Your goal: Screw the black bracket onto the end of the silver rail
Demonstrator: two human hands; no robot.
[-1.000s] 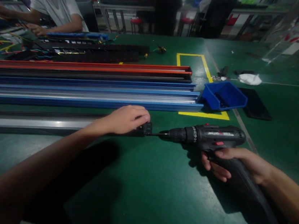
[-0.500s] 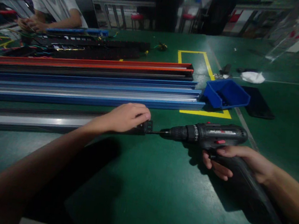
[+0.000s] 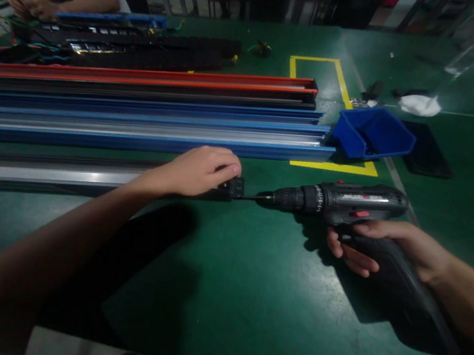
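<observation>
A long black and silver metal rail (image 3: 47, 172) lies across the near part of the green table. My left hand (image 3: 203, 170) is closed over its right end, beside a small black end piece (image 3: 238, 187). My right hand (image 3: 388, 248) grips a black cordless drill (image 3: 359, 198) by its handle, with the fingers around the trigger area. The drill lies level and points left. Its thin bit (image 3: 254, 197) reaches the end piece; whether it turns or sits on a screw cannot be made out.
Behind lie blue rails (image 3: 182, 133) and an orange rail (image 3: 188, 79). A blue bin (image 3: 374, 134) stands near their right ends, beside a dark flat object (image 3: 428, 150) and white crumpled material (image 3: 421, 104). A person's hands (image 3: 33, 4) are at the far left, near black strips with wires.
The head view has tilted downward, so the table things appear higher and its near edge shows more. Both hands keep their holds, and the bit stays against the end piece.
</observation>
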